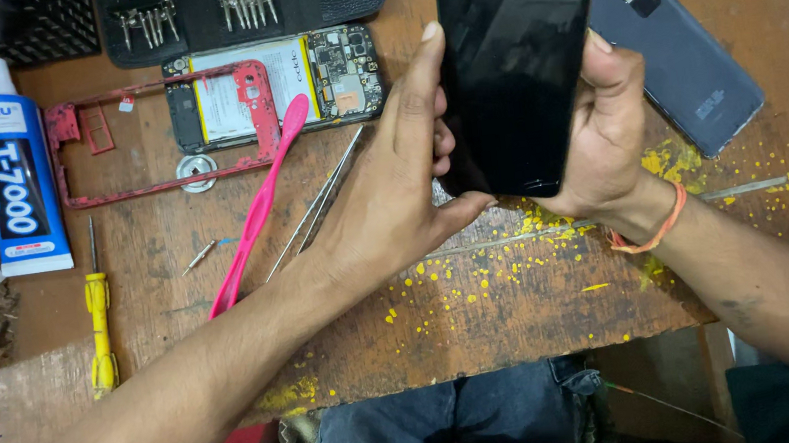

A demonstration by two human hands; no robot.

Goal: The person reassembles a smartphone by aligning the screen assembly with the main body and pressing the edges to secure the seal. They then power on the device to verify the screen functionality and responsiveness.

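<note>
A black glossy phone screen panel point(514, 53) is held upright above the wooden bench between both hands. My left hand point(391, 192) grips its left edge, fingers stretched up along the side and thumb under the lower corner. My right hand point(600, 131) clasps its right edge, thumb on the front; an orange band circles that wrist. An opened phone body point(301, 80) with a white battery and bare circuit board lies flat behind my left hand, and a grey phone back cover point(691, 63) lies to the right.
A red phone frame point(160, 129), pink plastic pry tool point(257, 211), metal tweezers point(320, 205), yellow screwdriver point(99, 331) and blue-and-white glue tube point(19, 178) lie on the paint-spattered bench point(484, 329). A black case of screwdriver bits point(235, 9) sits at the back.
</note>
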